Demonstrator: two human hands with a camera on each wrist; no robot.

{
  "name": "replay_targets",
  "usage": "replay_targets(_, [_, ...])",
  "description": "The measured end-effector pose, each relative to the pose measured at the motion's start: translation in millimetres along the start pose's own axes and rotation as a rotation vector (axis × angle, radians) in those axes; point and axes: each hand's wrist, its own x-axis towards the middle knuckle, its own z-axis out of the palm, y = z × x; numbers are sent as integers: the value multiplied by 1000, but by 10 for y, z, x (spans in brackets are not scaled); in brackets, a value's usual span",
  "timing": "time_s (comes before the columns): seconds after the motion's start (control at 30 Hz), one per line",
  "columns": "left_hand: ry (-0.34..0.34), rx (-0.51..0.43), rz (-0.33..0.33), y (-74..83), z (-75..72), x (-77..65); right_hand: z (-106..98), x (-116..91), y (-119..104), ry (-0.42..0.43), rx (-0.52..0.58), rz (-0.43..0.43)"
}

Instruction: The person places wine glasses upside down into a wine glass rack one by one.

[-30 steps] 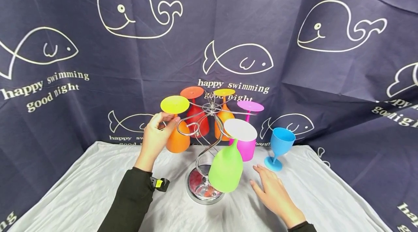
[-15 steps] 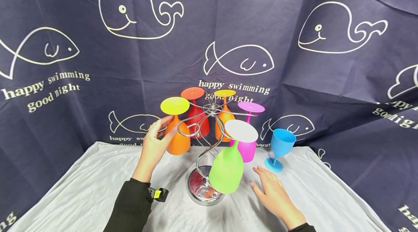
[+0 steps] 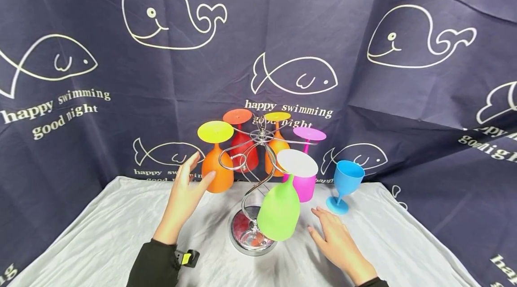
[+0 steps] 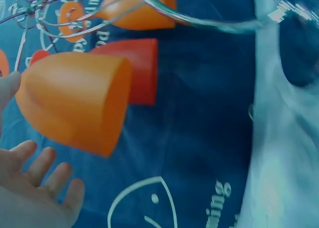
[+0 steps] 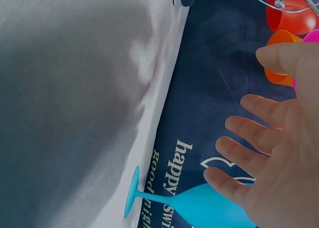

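Observation:
On the chrome rack [image 3: 261, 135] several goblets hang upside down by their feet. At its left side hangs an orange goblet [image 3: 218, 174] with a yellow-looking foot. My left hand [image 3: 182, 199] is beside its bowl, fingers extended and thumb apart from the fingers. In the left wrist view, that orange goblet [image 4: 75, 101] has the thumb tip right at its narrow end, with the other fingers spread below. My right hand [image 3: 338, 240] holds nothing, its fingers extended low over the table. Nearest to it, a blue goblet [image 3: 348, 181] stands upright; the right wrist view also shows this blue goblet [image 5: 212, 206].
A red goblet [image 3: 247, 154] and another orange goblet [image 3: 277, 147] hang at the rack's back. A magenta goblet [image 3: 305, 189] and a green goblet [image 3: 278, 215] hang on its right. White cloth [image 3: 105, 233] covers the table, and a dark printed curtain [image 3: 226, 71] stands behind.
My left hand has let go of the orange goblet near its stem and moved down and left, fingers opening. The goblet stays hanging on the rack; my right hand stays put.

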Motion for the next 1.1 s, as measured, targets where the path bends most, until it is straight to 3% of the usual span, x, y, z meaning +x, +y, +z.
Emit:
replay_targets(0.17, [-34, 141, 2, -117, -56, -179, -1, -1, -23, -9, 4, 6])
replay_targets(0.37, [-68, 361, 121, -295, -113, -404, -6, -3, -25, -12, 4, -1])
replay_targets(0.5, [-105, 468, 144, -379, -158, -533, -3, -11, -12, -9, 1, -7])
replay_targets(0.73, [-134, 544, 174, -443, -189, -684, 5, 1, -9, 2, 11, -18])
replay_targets(1.1, [-73, 584, 261, -631, -110, -809, -2, 3, -7, 1, 11, -16])
